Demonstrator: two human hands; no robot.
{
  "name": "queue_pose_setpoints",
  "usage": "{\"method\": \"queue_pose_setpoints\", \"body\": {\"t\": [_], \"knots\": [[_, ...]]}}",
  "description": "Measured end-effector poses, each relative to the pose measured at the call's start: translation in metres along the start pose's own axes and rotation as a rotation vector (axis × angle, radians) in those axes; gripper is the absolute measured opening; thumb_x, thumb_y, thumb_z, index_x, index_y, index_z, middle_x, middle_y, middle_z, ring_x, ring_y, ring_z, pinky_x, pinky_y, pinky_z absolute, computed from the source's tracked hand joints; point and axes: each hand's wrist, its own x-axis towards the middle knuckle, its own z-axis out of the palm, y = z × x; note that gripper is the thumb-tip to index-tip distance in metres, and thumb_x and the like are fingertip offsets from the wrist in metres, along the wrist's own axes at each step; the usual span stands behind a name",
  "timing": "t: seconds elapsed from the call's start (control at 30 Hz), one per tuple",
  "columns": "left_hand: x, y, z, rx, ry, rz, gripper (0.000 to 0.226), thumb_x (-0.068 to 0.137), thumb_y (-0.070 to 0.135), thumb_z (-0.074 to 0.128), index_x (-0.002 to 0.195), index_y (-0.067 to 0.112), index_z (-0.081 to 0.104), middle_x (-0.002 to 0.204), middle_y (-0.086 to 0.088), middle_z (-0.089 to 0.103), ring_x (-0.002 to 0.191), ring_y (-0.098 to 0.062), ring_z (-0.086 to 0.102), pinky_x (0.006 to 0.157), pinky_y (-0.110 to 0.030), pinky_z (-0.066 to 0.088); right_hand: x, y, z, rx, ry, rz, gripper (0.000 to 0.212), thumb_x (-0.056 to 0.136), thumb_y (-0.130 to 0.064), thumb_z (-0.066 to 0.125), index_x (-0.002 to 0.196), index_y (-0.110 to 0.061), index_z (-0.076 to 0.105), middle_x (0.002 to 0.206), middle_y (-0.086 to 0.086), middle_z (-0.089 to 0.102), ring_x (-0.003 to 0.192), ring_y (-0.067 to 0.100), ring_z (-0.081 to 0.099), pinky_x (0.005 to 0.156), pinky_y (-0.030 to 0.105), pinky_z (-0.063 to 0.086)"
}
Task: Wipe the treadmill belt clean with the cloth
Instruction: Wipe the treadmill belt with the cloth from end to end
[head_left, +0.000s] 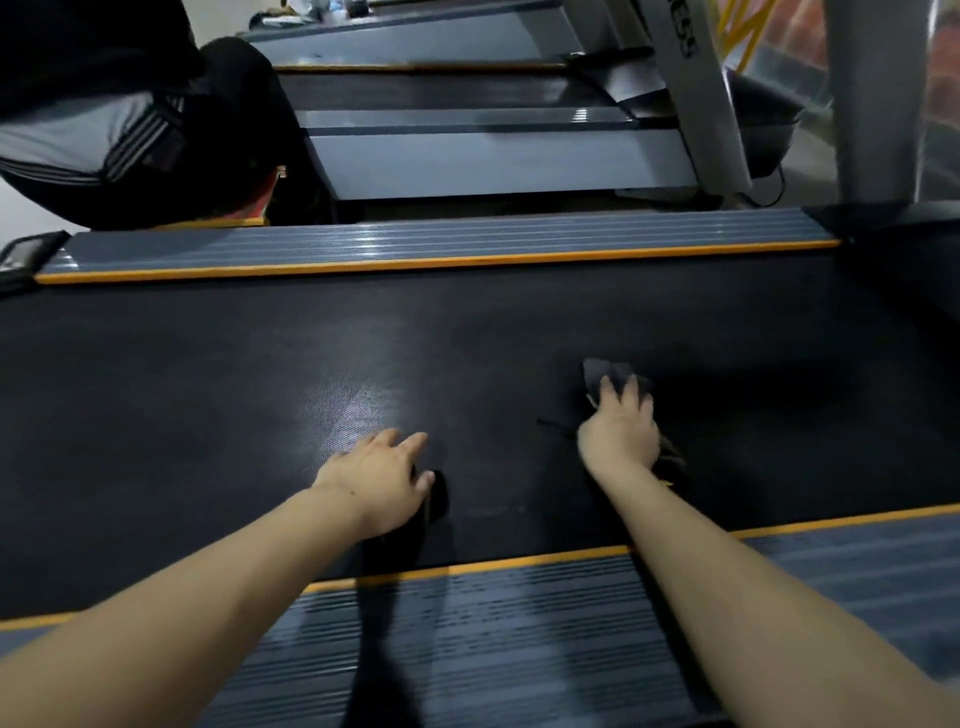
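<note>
The black treadmill belt (260, 364) runs across the whole view between two grey ribbed side rails with orange edges. A dark grey cloth (605, 371) lies on the belt right of centre. My right hand (621, 431) lies flat on the cloth, fingers spread over it, with one corner of the cloth showing beyond my fingertips. To the left of it, my left hand (382, 480) rests on the bare belt with its fingers extended. A pale sheen shows on the belt just beyond my left hand.
The near side rail (493, 623) lies under my forearms and the far rail (441, 247) sits beyond the belt. A second treadmill (493, 150) stands behind. A person in dark clothing (130, 119) crouches at the upper left. A grey upright post (872, 98) rises at the right.
</note>
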Motion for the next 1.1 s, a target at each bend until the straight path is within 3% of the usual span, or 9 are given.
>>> {"method": "queue_pose_setpoints", "body": {"t": [0.07, 0.2, 0.33, 0.43, 0.6, 0.73, 0.93, 1.03, 1.1], "knots": [[-0.002, -0.002, -0.004, 0.001, 0.038, -0.005, 0.061, 0.101, 0.055, 0.035, 0.157, 0.033, 0.023, 0.161, -0.001, 0.029, 0.146, -0.026, 0.03, 0.115, -0.046, 0.033, -0.018, -0.043, 0.011, 0.013, -0.004, -0.03, 0.059, 0.092, -0.025, 0.043, 0.15, -0.028, 0.031, 0.161, 0.007, 0.02, 0.142, 0.036, 0.025, 0.109, 0.044, 0.035], [-0.001, -0.011, -0.002, 0.062, 0.067, -0.02, 0.061, 0.1, 0.054, 0.037, 0.156, 0.032, 0.024, 0.161, -0.004, 0.026, 0.147, -0.025, 0.027, 0.116, -0.047, 0.032, -0.08, -0.113, 0.042, -0.024, -0.059, -0.608, 0.069, 0.085, -0.02, 0.052, 0.15, -0.027, 0.03, 0.161, 0.007, 0.021, 0.144, 0.035, 0.023, 0.111, 0.043, 0.035], [0.0, -0.02, -0.002, 0.124, 0.014, 0.053, 0.064, 0.101, 0.055, 0.036, 0.157, 0.033, 0.018, 0.165, -0.004, 0.018, 0.151, -0.025, 0.02, 0.12, -0.047, 0.026, -0.063, -0.091, 0.038, 0.023, -0.124, -0.775, 0.07, 0.085, -0.018, 0.047, 0.151, -0.033, 0.028, 0.163, 0.001, 0.019, 0.148, 0.027, 0.02, 0.113, 0.04, 0.033], [0.005, -0.023, -0.003, 0.09, 0.031, 0.07, 0.064, 0.101, 0.056, 0.033, 0.158, 0.033, 0.016, 0.167, -0.004, 0.013, 0.152, -0.025, 0.019, 0.121, -0.046, 0.024, -0.03, -0.04, 0.029, 0.026, -0.037, -0.65, 0.065, 0.081, -0.021, 0.05, 0.145, -0.025, 0.044, 0.156, 0.008, 0.035, 0.141, 0.034, 0.036, 0.11, 0.039, 0.038], [0.002, -0.025, 0.005, 0.097, 0.007, 0.09, 0.064, 0.1, 0.056, 0.035, 0.158, 0.034, 0.017, 0.167, -0.003, 0.014, 0.152, -0.024, 0.017, 0.12, -0.048, 0.025, 0.014, 0.051, -0.006, -0.03, 0.028, -0.13, 0.068, 0.089, -0.027, 0.054, 0.151, -0.031, 0.027, 0.162, 0.002, 0.017, 0.146, 0.029, 0.019, 0.111, 0.041, 0.034], [-0.003, -0.028, 0.008, 0.118, -0.047, 0.113, 0.066, 0.1, 0.054, 0.038, 0.158, 0.034, 0.016, 0.168, -0.002, 0.012, 0.153, -0.024, 0.015, 0.121, -0.05, 0.024, 0.004, 0.01, 0.007, -0.063, 0.094, 0.095, 0.063, 0.091, -0.025, 0.045, 0.151, -0.03, 0.027, 0.161, 0.004, 0.018, 0.142, 0.033, 0.024, 0.109, 0.044, 0.034], [0.01, -0.033, 0.005, 0.123, -0.096, 0.052, 0.068, 0.099, 0.053, 0.038, 0.159, 0.031, 0.014, 0.169, -0.003, 0.006, 0.154, -0.026, 0.009, 0.121, -0.053, 0.022, -0.068, -0.11, 0.048, -0.015, -0.047, -0.581, 0.073, 0.081, -0.018, 0.052, 0.151, -0.026, 0.032, 0.161, 0.007, 0.022, 0.146, 0.036, 0.021, 0.114, 0.043, 0.029], [0.009, -0.032, 0.004, 0.103, -0.108, 0.047, 0.068, 0.1, 0.053, 0.039, 0.159, 0.032, 0.014, 0.168, -0.004, 0.006, 0.154, -0.027, 0.01, 0.121, -0.052, 0.023, -0.057, -0.083, 0.034, 0.039, -0.125, -0.83, 0.068, 0.087, -0.014, 0.05, 0.151, -0.029, 0.031, 0.162, 0.004, 0.021, 0.148, 0.031, 0.02, 0.118, 0.04, 0.025], [0.006, -0.034, 0.009, 0.107, -0.108, 0.055, 0.068, 0.1, 0.053, 0.04, 0.159, 0.033, 0.014, 0.168, -0.002, 0.007, 0.154, -0.026, 0.01, 0.12, -0.052, 0.023, -0.032, -0.042, 0.024, -0.008, -0.09, -0.826, 0.066, 0.084, -0.012, 0.056, 0.147, -0.025, 0.041, 0.158, 0.01, 0.031, 0.143, 0.035, 0.032, 0.119, 0.038, 0.026]]}}
